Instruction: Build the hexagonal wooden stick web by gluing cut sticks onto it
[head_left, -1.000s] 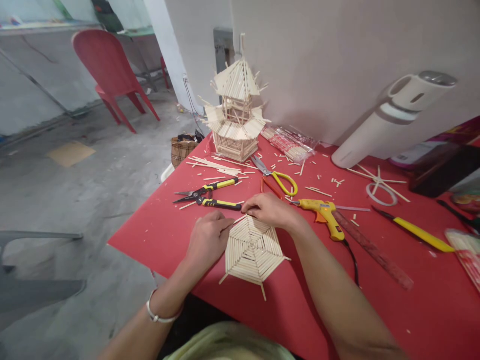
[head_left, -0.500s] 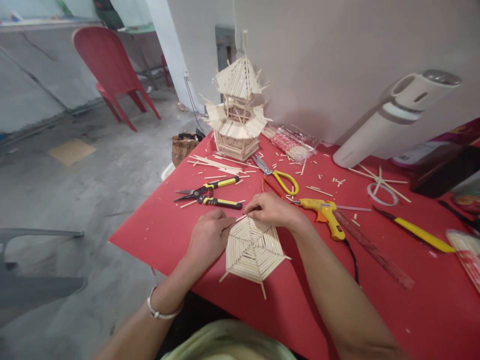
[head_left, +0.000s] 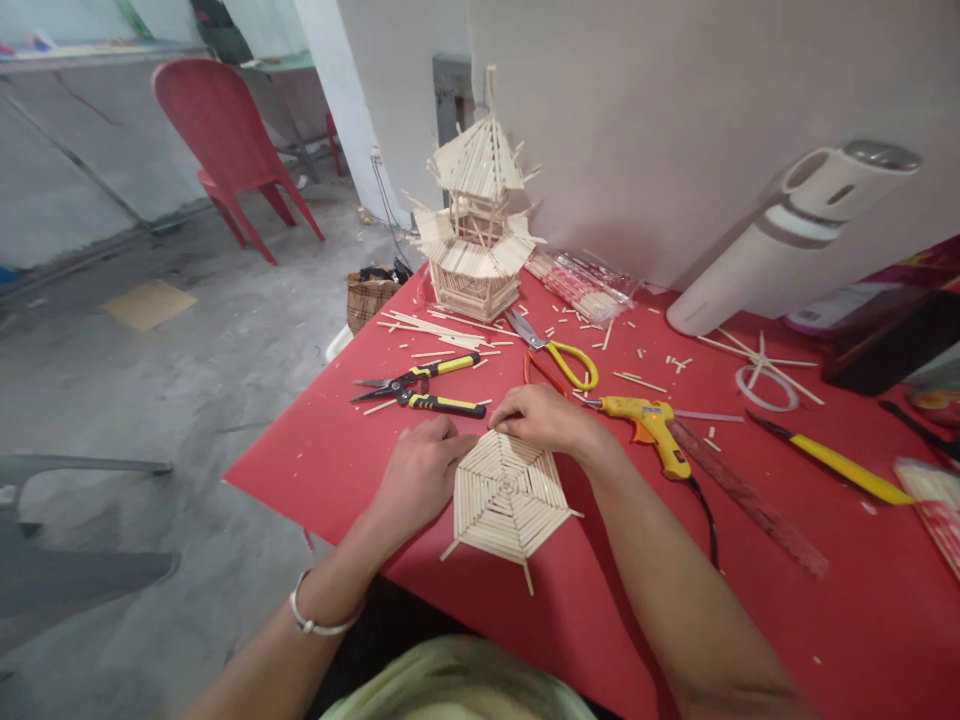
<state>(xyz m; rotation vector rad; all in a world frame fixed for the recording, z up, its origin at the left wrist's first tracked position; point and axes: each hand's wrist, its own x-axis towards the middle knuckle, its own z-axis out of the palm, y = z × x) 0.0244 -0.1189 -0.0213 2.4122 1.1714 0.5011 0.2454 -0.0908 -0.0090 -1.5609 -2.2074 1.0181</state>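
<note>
A web-shaped hexagonal panel of wooden sticks (head_left: 511, 497) lies on the red table near its front edge, with stick ends poking out at its corners. My left hand (head_left: 424, 462) is closed at the panel's upper left edge, thumb and fingers pressed together there. At the top corner, my right hand (head_left: 541, 420) pinches the panel's edge, fingers curled down over it. Any small stick between the fingertips is hidden. Just beyond the hands lie yellow-and-black pliers (head_left: 424, 385), and a yellow glue gun (head_left: 646, 425) rests to the right.
A stick pagoda model (head_left: 480, 215) stands at the back. Yellow-handled scissors (head_left: 559, 352), loose sticks (head_left: 435, 328), a bagged stick bundle (head_left: 581, 285), a utility knife (head_left: 832, 460), a clear ruler strip (head_left: 750, 500) and a white thermos (head_left: 787, 240) occupy the red table (head_left: 300, 455).
The hands and panel stay almost in place. A thin stick seen at the left fingertips before no longer shows; the left fingers now lie along the panel's edge. The view has shifted slightly.
</note>
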